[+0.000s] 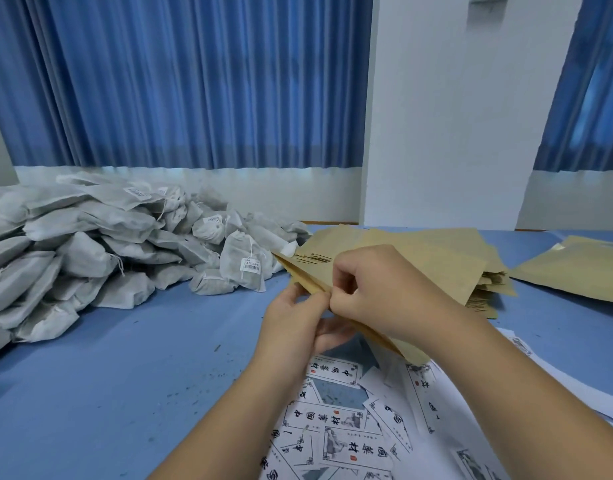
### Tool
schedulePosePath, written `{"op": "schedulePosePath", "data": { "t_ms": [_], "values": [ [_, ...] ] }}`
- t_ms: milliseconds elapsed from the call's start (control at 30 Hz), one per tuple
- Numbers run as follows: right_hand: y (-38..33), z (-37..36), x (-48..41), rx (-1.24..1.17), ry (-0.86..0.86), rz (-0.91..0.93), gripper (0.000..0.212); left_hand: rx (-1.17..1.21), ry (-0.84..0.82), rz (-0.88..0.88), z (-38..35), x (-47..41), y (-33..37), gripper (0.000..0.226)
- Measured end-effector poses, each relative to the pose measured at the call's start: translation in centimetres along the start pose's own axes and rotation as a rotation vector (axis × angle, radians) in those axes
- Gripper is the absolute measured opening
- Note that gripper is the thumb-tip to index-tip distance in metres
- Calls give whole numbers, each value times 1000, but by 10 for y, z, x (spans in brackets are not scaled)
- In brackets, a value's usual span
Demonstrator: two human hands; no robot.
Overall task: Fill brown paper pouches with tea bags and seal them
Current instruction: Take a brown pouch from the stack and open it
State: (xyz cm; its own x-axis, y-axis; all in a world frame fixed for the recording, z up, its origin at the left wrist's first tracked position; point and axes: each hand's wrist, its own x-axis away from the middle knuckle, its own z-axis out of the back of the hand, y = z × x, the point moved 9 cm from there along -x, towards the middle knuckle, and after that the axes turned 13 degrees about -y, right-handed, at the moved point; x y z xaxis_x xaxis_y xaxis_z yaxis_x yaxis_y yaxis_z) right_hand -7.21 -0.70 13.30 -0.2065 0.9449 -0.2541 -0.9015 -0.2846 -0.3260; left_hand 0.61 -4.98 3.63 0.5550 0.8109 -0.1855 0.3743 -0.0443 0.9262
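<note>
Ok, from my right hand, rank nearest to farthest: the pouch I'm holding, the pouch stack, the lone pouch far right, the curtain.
1. held pouch, pinched in the right hand itself.
2. pouch stack, just behind the hand.
3. lone pouch, far right on the table.
4. blue curtain, behind the table.

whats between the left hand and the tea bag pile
Only bare blue table with dark specks separates left hand and tea bag pile, in the head view.
</note>
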Motion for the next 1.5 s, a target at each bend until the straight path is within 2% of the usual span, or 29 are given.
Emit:
{"op": "schedulePosePath", "data": {
  "t_ms": [133,433,567,667,900,1033,1100,1167,1233,1400,1500],
  "values": [
    [-6,-9,-2,94,-16,33,12,-8,33,-23,0,3,4,27],
    [10,-10,-2,-51,4,-23,12,70,66,-43,4,5,1,39],
    [-3,-21,-3,60,-99,9,13,164,94,-25,4,8,-5,31],
    [-4,-25,-1,181,-175,-42,18,192,124,-24,8,8,-7,33],
    [-7,-34,-2,157,-258,-77,28,154,204,2,13,12,-7,28],
    [5,-37,-3,-166,-246,-117,18,198,190,-24,10,13,-7,48],
    [15,-36,-3,-330,-244,-151,17,206,182,-27,9,13,-6,49],
    [24,-31,-2,-383,-218,-186,16,208,175,-24,10,13,-6,45],
    [25,-26,-1,-266,-201,-188,15,216,168,-23,9,13,-7,41],
    [-9,-30,-4,221,-204,-58,16,225,149,-28,5,11,-12,33],
    [-12,-36,-8,363,-209,-85,26,229,97,-13,2,10,-13,27]
  ]
}}
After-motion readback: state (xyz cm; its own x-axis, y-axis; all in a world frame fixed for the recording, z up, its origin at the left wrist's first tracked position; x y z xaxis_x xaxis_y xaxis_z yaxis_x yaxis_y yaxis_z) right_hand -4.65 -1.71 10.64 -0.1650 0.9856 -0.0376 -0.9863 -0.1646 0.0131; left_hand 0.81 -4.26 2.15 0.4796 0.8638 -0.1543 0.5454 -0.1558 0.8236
